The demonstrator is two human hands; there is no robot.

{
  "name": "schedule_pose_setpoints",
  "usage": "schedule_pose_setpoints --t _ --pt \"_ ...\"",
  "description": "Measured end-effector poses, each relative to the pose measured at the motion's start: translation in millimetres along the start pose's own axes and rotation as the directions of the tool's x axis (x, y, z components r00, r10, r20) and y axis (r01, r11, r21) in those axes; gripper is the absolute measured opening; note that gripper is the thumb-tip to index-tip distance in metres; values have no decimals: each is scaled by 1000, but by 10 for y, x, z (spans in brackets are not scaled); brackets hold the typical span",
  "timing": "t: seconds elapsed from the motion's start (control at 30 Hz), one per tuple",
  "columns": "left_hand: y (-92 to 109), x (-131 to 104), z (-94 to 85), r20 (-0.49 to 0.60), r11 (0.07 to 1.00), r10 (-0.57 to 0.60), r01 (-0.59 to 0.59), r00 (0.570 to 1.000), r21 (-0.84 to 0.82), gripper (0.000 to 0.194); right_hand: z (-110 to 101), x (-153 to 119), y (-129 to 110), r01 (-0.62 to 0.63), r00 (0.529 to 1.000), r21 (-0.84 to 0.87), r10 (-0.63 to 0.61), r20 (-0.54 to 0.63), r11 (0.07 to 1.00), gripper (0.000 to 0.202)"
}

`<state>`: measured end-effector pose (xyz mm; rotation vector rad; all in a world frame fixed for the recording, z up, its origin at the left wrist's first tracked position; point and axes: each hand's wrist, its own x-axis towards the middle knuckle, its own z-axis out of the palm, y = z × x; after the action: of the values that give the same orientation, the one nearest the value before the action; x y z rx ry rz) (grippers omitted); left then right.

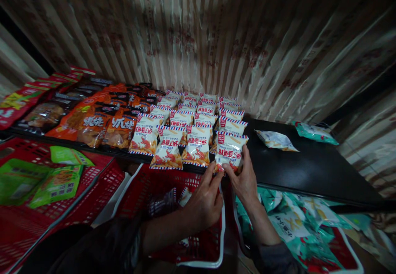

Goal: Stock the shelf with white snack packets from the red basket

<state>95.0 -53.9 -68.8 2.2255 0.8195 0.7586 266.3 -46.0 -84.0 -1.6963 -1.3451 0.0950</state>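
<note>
A white snack bag (229, 150) with red lettering and striped edges sits at the front right of several like bags in rows on the black shelf. My right hand (246, 179) grips its right side and lower edge, thumb on the front. At its lower left corner my left hand (206, 197) pinches the bag's edge with the fingertips. A matching white bag (168, 148) stands to the left in the front row. Another white snack bag (276, 140) lies flat on the shelf to the right, apart from the rows.
Orange snack packs (93, 127) and red packs (21, 102) line the shelf's left. A teal bag (315, 133) lies at the right on the black shelf (306, 166). Below stand red baskets (201, 247), one with green packs (58, 185), another with teal bags (297, 220). Striped sheeting (185, 38) hangs behind.
</note>
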Motion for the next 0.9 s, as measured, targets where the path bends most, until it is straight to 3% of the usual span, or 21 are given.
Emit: schedule_pose_setpoints --t 0.17,0.4,0.63,0.9 --pt "45 -14 -74 34 999 -39 38 999 28 60 -6 2 -19 -13 1000 14 13 10 1000 86" --pt "-27 -85 -30 40 998 -39 37 998 42 58 -33 -39 6 -1 1000 -8 1 -17 1000 84" --pt "6 -121 -91 35 995 43 -46 998 83 54 -48 -55 2 -7 1000 -9 6 -14 1000 84" --pt "7 -514 -234 109 999 -19 14 994 49 44 -45 -73 24 26 999 -33 -27 -30 999 84"
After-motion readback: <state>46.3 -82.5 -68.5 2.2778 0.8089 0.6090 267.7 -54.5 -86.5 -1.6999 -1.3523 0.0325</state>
